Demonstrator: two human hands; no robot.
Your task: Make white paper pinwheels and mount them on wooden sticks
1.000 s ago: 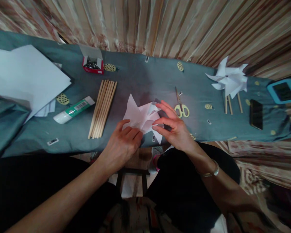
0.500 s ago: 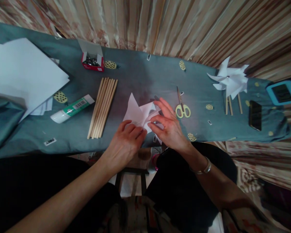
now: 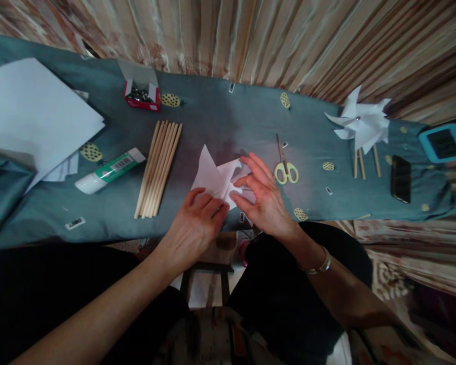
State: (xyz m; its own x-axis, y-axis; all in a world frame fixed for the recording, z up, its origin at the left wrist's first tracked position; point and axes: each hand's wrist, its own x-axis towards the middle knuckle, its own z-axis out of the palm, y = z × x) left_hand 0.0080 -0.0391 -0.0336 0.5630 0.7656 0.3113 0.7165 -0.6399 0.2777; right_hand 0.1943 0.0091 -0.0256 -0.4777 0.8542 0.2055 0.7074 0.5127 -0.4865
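A white sheet of cut paper (image 3: 207, 173) lies near the table's front edge, its pointed flaps bent up and partly folded inward like a pinwheel. My left hand (image 3: 197, 218) grips its near left side, fingers curled over the paper with the thumb close to the middle. From the right, my right hand (image 3: 265, 203) has its thumb and forefinger closed near the centre of the folds, while the other fingers stretch over the far corner. The fingers hide part of the paper's right side.
Wooden sticks (image 3: 158, 170), a glue stick (image 3: 110, 171), an opened red box (image 3: 142, 96) of metal pieces and stacked paper (image 3: 45, 111) lie left. Right are scissors (image 3: 286, 172), finished pinwheels (image 3: 361, 120), a phone (image 3: 401, 178) and a blue-framed device (image 3: 444, 143).
Both hands keep nearly the same place on the paper. My right thumb and forefinger have shifted slightly at the folds. The view has moved a little.
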